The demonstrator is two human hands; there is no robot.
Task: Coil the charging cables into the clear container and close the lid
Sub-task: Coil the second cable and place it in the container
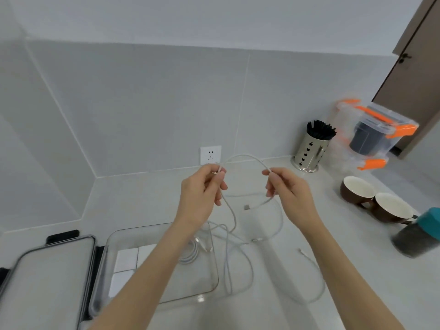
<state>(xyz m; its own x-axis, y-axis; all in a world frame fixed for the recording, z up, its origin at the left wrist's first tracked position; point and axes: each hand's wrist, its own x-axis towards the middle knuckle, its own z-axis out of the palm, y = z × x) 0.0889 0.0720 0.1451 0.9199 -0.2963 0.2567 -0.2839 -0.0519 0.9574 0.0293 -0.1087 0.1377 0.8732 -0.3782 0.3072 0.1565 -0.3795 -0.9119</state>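
A white charging cable arches between my two hands above the counter. My left hand pinches one side of the arch, my right hand the other. Its USB plug dangles below my right hand. More white cable lies in loose loops on the counter, one end free. The clear container stands open under my left forearm, with white blocks and a coiled cable inside. Its lid lies flat to the left.
A wall socket is behind my hands. At the right stand a steel holder of black sticks, stacked clear boxes with orange clips, two brown cups and a teal-lidded jar.
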